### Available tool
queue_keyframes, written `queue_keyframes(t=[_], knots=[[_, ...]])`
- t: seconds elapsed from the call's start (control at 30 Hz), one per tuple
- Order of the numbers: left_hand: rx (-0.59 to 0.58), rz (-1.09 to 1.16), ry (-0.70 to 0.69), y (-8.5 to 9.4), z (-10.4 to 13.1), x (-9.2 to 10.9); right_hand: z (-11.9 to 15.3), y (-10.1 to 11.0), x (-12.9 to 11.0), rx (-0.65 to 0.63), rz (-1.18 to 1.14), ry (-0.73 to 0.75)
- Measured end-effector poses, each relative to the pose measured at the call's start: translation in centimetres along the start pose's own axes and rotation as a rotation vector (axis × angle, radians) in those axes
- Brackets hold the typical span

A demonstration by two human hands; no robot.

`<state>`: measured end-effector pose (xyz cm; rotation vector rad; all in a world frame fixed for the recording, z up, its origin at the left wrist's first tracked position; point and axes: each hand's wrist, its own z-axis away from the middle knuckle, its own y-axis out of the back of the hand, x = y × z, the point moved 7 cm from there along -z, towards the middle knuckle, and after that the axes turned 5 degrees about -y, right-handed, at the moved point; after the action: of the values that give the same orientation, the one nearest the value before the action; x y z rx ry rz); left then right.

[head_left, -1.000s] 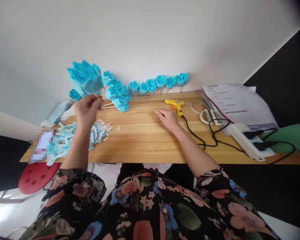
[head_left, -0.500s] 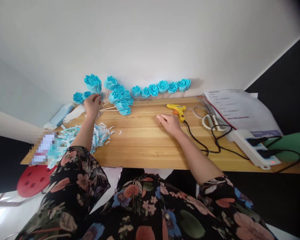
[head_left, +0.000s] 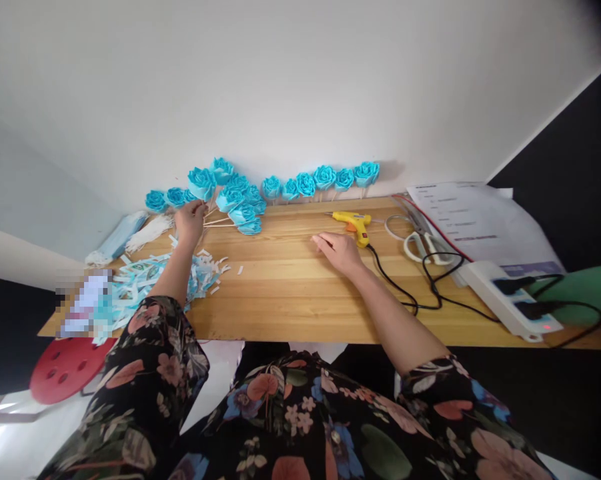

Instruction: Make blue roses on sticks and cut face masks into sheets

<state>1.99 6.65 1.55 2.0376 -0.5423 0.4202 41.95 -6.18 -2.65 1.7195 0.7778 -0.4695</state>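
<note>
Toward the back edge of the wooden table [head_left: 280, 300], at the left, the left hand [head_left: 190, 223] has thumb and fingertips drawn together around what seems to be the stick stem of a blue paper rose [head_left: 201, 183], whose bloom stands just above the knuckles, near the wall. The likeliest mishap is crowding: a rose cluster [head_left: 235, 193] with crossing stems lies just to the right, so a sideways shift could tangle sticks or crush petals. The left forearm passes over a heap of paper strips [head_left: 207, 270], and a low sleeve might drag some along. On the right, the yellow glue gun [head_left: 353, 219] has its nozzle just beyond the right hand [head_left: 337, 250]; if hot, which cannot be told, a careless reach forward could burn, and a forearm catching the black cord [head_left: 380, 270] could pull the gun over. That arm slants inward, its hand low at the tabletop, fingers loosely curled, nothing visible between them, the palm hidden. The left arm reaches well forward, wrist nearly straight, back of the hand upward.
</note>
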Motion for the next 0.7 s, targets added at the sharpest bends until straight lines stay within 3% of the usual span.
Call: queue_keyframes(t=[0.1,0.3,0.7], knots=[[0.069,-0.014,0.003,0.18,0.23,-0.33,-0.03,-0.02,0.09,0.007,-0.005,-0.004],[0.026,-0.056,-0.001,-0.28,0.55,-0.48,-0.06,-0.04,0.12,0.012,-0.016,0.003],[0.049,-0.040,-0.017,-0.42,-0.29,0.47,-0.08,-0.03,0.07,0.009,0.001,0.014]])
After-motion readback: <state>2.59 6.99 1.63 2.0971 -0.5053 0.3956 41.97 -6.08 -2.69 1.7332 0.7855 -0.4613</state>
